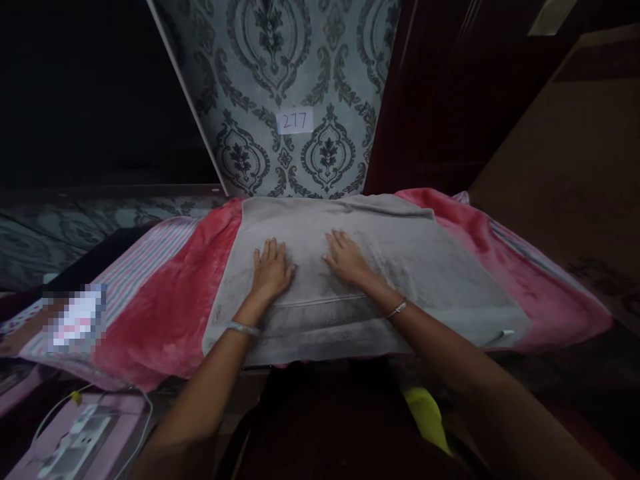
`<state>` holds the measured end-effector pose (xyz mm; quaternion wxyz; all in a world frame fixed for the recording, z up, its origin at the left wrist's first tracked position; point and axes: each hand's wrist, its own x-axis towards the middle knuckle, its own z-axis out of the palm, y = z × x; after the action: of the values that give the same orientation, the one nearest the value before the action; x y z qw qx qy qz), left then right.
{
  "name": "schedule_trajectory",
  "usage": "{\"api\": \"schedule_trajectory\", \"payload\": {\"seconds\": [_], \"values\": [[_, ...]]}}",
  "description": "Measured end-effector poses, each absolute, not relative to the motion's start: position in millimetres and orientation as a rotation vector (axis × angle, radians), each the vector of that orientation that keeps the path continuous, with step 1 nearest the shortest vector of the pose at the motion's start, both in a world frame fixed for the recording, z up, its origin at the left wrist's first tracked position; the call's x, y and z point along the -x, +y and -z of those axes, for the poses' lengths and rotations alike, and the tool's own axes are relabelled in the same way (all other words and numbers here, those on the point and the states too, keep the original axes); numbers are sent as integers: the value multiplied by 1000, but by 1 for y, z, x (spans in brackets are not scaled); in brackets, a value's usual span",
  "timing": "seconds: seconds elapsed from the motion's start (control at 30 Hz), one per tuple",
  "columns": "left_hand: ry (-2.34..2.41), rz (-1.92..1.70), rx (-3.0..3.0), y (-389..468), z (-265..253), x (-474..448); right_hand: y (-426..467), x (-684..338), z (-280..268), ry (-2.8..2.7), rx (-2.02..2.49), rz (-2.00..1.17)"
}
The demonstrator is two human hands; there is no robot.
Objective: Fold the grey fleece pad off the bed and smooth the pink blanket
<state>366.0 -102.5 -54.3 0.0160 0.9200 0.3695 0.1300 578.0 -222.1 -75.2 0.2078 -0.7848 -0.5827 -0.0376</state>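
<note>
The red-pink blanket (165,293) spreads from left to right as the base layer, with striped cloth (150,247) showing beyond it on the left. Over its middle lies the grey cloth (450,287), spread broad from the far edge to the near one. Both hands rest on it palm down, fingers spread and gripping nothing: the left hand (271,269) left of centre, the right hand (345,257) a little to its right. For smoothing, that flat, loose contact seems right; light, even strokes from the middle outward should flatten the cloth without dragging the soft layer below. The ridged fold (400,205) along the far right edge probably calls for a gentle pull toward its corner rather than pressing. The thin crease (320,301) just near of the hands would likely ease if drawn toward the near edge. The small white tag (507,333) at the near right could catch a passing finger.
</note>
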Motion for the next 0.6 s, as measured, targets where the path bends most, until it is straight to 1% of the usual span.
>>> {"api": "schedule_trajectory", "payload": {"seconds": [0.13,0.3,0.37,0.5,0.6], "values": [[1164,-153,-2904,-125,74,-375,-211,-546,91,-1803,2238,9],[1171,-108,-2904,-124,81,-371,-217,-556,96,-1881,2257,-76],[1177,-112,-2902,-122,81,-371,-222,-568,92,-1839,2315,-104],[1168,-146,-2891,-121,83,-373,-238,-593,91,-1573,2497,-79],[1151,-154,-2903,-120,86,-371,-246,-605,101,-1478,2459,-72]]}}
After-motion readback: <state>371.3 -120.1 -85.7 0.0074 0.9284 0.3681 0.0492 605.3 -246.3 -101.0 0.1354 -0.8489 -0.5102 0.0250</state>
